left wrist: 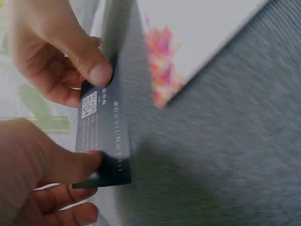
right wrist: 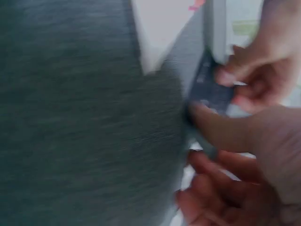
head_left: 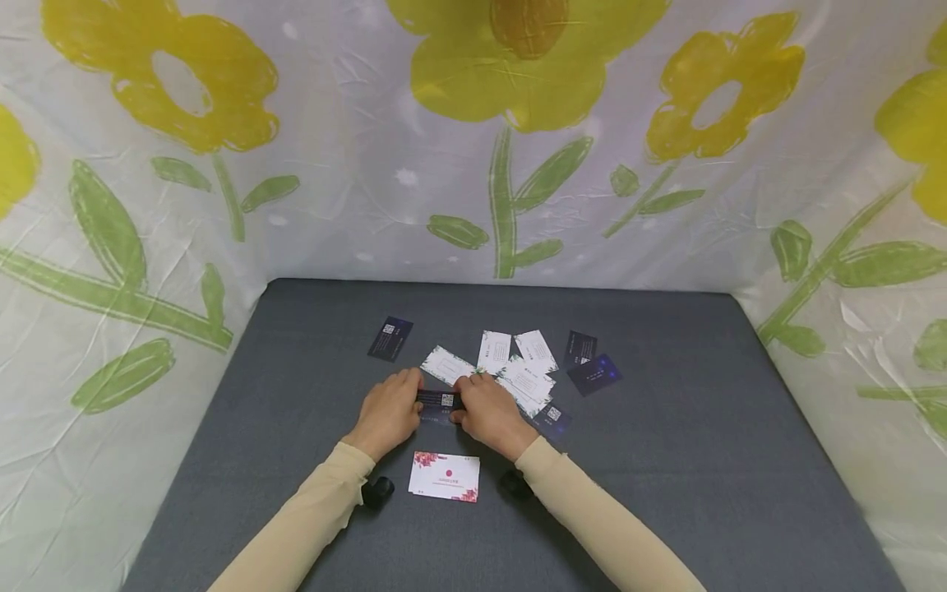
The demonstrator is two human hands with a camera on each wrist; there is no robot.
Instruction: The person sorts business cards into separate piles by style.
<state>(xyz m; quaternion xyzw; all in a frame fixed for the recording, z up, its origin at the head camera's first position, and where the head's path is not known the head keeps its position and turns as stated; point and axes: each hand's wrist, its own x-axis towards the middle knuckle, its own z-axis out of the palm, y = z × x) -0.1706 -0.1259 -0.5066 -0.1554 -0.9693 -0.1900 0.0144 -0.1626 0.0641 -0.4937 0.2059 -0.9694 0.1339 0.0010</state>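
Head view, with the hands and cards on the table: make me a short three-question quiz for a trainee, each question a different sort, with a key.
1. True or false: the pink-flowered white card lies nearer the far edge of the grey table than the left hand and right hand do.
2. What is held between the hands? A) a pen; B) a dark card with a QR code; C) a paper cup.
3. Which hand is nearer the leftmost scattered card?

Key: 1. False, it lies on the near side of both hands. 2. B. 3. The left hand.
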